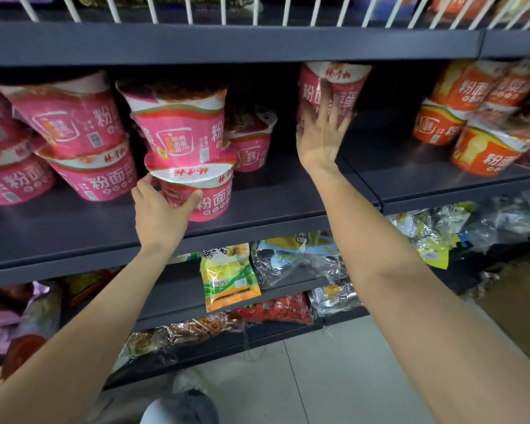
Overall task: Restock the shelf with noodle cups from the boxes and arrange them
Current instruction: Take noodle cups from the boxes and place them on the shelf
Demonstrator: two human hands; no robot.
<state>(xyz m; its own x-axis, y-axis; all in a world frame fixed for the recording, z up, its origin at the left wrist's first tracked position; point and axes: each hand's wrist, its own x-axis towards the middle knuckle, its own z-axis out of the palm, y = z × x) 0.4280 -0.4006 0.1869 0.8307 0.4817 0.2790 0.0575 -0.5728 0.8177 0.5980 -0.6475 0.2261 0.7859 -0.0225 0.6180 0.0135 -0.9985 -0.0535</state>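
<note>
Left hand [161,209] grips a near pink cup [202,191] under a stack; right hand [322,133], fingers spread, apparently steadies a blurred raised cup [334,84]; best seated squarely.

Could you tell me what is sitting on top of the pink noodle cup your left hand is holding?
A second pink cup sits stacked on the lid of the held cup, leaning left. The left hand grips the lower cup's side. What stands behind the stack is hidden.

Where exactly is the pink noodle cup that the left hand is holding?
In the head view, the pink paper noodle cup stands left of centre on the dark grey shelf board, under another pink cup, with the left hand holding its front.
</note>
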